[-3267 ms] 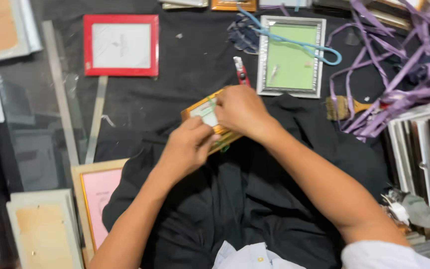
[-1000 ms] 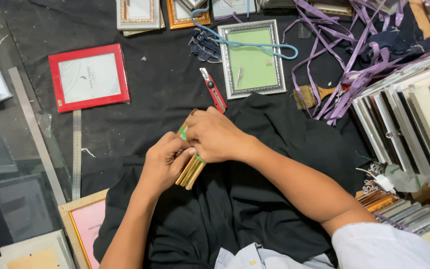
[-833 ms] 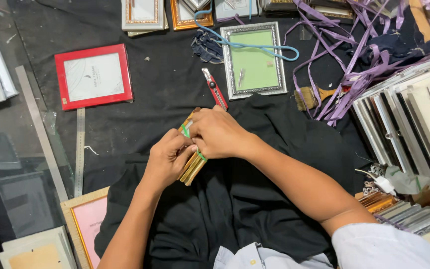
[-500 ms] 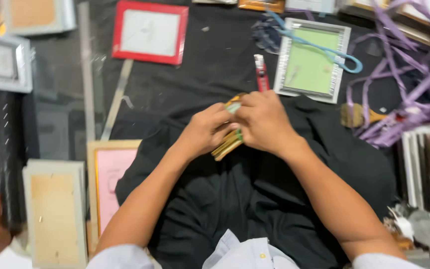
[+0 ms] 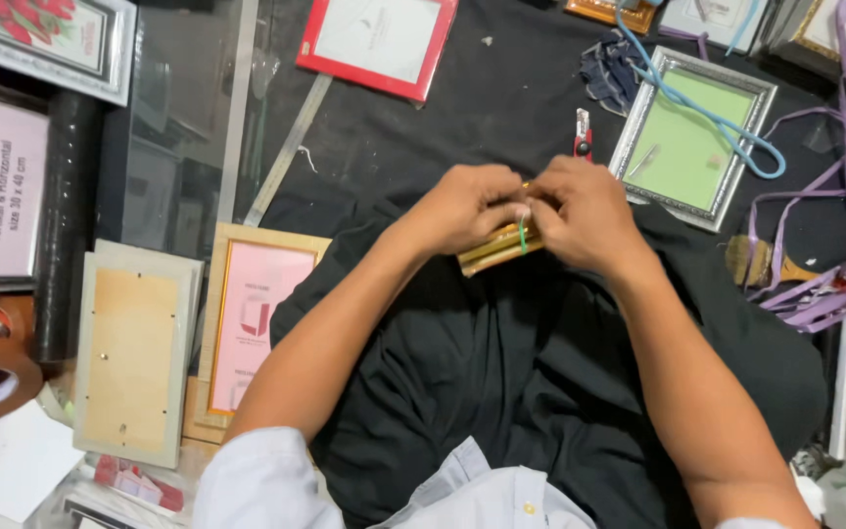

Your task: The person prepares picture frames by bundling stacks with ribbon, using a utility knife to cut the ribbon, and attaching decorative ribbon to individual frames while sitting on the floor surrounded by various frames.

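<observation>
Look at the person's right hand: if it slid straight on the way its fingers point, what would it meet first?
The right hand points left toward the left hand, so it would likely meet those fingers first, over the small gold frame both hold.

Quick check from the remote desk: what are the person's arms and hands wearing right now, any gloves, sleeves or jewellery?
Both hands are bare: no gloves, rings or watch show on the left hand or the right hand. The forearms are uncovered. A pale blue-grey buttoned shirt has short sleeves ending above the elbows.
</observation>
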